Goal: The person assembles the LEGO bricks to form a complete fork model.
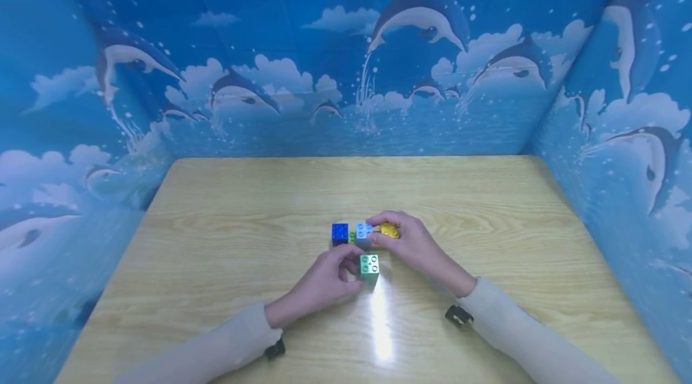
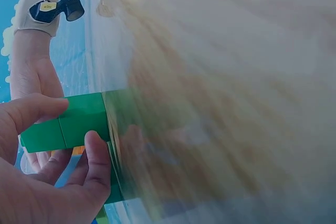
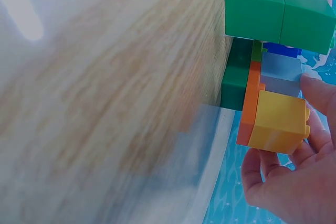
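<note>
My left hand point(image 1: 327, 276) grips a stack of two green toy bricks point(image 2: 84, 121) between thumb and fingers. The stack point(image 3: 278, 14) stands upright on the table, in front of a small brick build. In that build a dark green brick point(image 3: 237, 72) is lowest, with an orange brick point(image 3: 251, 103) and a lime green brick point(image 3: 256, 51) over it. A dark blue brick point(image 1: 340, 231), a light blue brick point(image 1: 364, 231) and a yellow brick point(image 1: 389, 229) top it. My right hand point(image 1: 402, 240) pinches the light blue brick, its fingers reaching around the yellow one.
The wooden table point(image 1: 243, 204) extends around the bricks on every side. Blue dolphin-print sheets point(image 1: 346, 59) wall in its back and both sides. Dark wrist cameras point(image 1: 459, 314) sit on both sleeves. Bright glare marks the table in front of the green stack.
</note>
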`<state>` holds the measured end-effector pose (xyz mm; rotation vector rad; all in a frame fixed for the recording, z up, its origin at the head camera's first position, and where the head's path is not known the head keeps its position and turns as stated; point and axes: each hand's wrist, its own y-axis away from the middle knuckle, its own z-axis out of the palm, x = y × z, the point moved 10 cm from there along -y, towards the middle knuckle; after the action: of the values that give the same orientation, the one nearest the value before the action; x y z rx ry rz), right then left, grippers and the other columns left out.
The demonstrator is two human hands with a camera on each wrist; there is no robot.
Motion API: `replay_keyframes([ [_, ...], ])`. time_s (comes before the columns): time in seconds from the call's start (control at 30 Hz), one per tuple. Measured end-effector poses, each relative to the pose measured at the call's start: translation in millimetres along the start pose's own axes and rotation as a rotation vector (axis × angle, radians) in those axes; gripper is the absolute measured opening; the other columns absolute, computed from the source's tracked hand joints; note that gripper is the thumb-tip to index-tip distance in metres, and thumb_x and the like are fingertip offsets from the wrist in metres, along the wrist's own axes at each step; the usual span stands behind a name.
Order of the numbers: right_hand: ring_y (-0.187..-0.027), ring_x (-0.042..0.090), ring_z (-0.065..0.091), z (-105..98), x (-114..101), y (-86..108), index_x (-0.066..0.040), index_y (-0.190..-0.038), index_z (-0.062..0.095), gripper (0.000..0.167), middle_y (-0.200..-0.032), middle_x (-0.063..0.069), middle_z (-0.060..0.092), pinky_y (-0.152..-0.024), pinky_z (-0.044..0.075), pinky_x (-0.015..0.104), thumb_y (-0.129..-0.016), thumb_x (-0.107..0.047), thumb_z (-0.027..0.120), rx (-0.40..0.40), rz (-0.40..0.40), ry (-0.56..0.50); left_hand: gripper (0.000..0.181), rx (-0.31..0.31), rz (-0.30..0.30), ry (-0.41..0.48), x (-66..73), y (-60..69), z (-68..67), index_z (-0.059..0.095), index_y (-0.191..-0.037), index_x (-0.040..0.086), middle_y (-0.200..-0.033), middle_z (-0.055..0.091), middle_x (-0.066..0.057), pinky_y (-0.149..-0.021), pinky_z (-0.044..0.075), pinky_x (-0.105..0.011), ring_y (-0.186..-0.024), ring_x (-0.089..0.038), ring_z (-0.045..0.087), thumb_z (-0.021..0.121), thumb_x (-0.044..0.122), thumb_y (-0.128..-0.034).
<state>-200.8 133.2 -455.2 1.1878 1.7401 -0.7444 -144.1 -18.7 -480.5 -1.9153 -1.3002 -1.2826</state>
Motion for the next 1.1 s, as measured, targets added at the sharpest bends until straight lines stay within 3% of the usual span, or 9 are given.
replay_keyframes([
  [0.13,-0.105,0.024,0.066,0,1,-0.7,-0.019,-0.129,0.077,0.033,-0.127,0.001,0.073,-0.084,0.060,0.035,-0.097,-0.023,0.085,-0.011,0.000,0.011,0.052,0.011,0.008,-0.021,-1.3,8.1,-6.5,0.068,-0.132,0.005,-0.117,0.072,-0.004,-0.079,0.061,-0.030,-0.099,-0.021,0.068,0.090,0.005,-0.0848],
  [0.23,-0.107,0.024,0.066,0,1,-1.0,-0.018,-0.132,0.076,0.036,-0.132,0.001,0.072,-0.086,0.061,0.039,-0.098,-0.026,0.085,-0.017,-0.006,0.036,0.049,0.033,-0.023,-0.034,-7.7,16.5,-15.8,0.069,-0.132,0.007,-0.121,0.071,-0.005,-0.086,0.060,-0.033,-0.105,-0.021,0.067,0.089,0.012,-0.0879],
  [0.37,-0.127,0.027,0.064,-2,0,0.4,-0.013,-0.141,0.070,0.048,-0.141,0.001,0.069,-0.107,0.054,0.051,-0.099,-0.032,0.084,-0.013,-0.030,0.093,0.042,0.093,-0.093,-0.019,-19.7,23.5,-31.9,0.069,-0.129,0.009,-0.120,0.071,-0.002,-0.090,0.059,-0.036,-0.104,-0.018,0.067,0.086,0.014,-0.0917],
  [0.47,-0.138,0.028,0.059,-8,2,3.3,-0.010,-0.148,0.063,0.060,-0.144,0.002,0.067,-0.116,0.047,0.055,-0.098,-0.037,0.084,0.003,-0.026,0.126,0.036,0.146,-0.113,0.016,-25.8,24.5,-41.4,0.069,-0.126,0.006,-0.113,0.071,-0.003,-0.087,0.060,-0.035,-0.100,-0.018,0.068,0.083,0.010,-0.0934],
  [0.6,-0.134,0.028,0.061,-17,8,8.0,-0.009,-0.152,0.058,0.070,-0.145,0.004,0.066,-0.110,0.053,0.053,-0.096,-0.041,0.085,0.018,-0.002,0.126,0.038,0.215,-0.128,0.052,-31.2,23.8,-50.3,0.066,-0.127,0.004,-0.111,0.068,-0.006,-0.083,0.059,-0.031,-0.096,-0.019,0.065,0.083,0.009,-0.0933],
  [0.77,-0.126,0.027,0.064,-24,14,14.7,-0.012,-0.152,0.060,0.066,-0.146,0.005,0.065,-0.103,0.057,0.051,-0.097,-0.039,0.085,0.008,0.008,0.097,0.058,0.297,-0.132,0.068,-32.3,21.5,-61.6,0.059,-0.143,0.008,-0.130,0.064,-0.010,-0.077,0.058,-0.030,-0.096,-0.021,0.061,0.086,0.015,-0.0922],
  [0.93,-0.119,0.025,0.066,-29,20,20.9,-0.014,-0.152,0.062,0.062,-0.143,0.004,0.066,-0.100,0.059,0.047,-0.098,-0.031,0.085,0.000,0.019,0.088,0.068,0.279,-0.074,0.068,-29.0,11.5,-64.7,0.056,-0.154,0.013,-0.141,0.063,-0.009,-0.072,0.059,-0.029,-0.094,-0.020,0.064,0.086,0.015,-0.0932],
  [1.1,-0.118,0.026,0.067,-25,22,21.2,-0.014,-0.154,0.059,0.060,-0.142,0.006,0.066,-0.099,0.059,0.046,-0.099,-0.024,0.083,-0.035,0.009,0.082,0.068,0.233,-0.035,0.102,-28.6,-1.2,-65.3,0.059,-0.153,0.015,-0.140,0.065,-0.012,-0.072,0.061,-0.029,-0.093,-0.019,0.068,0.085,0.004,-0.0916],
])
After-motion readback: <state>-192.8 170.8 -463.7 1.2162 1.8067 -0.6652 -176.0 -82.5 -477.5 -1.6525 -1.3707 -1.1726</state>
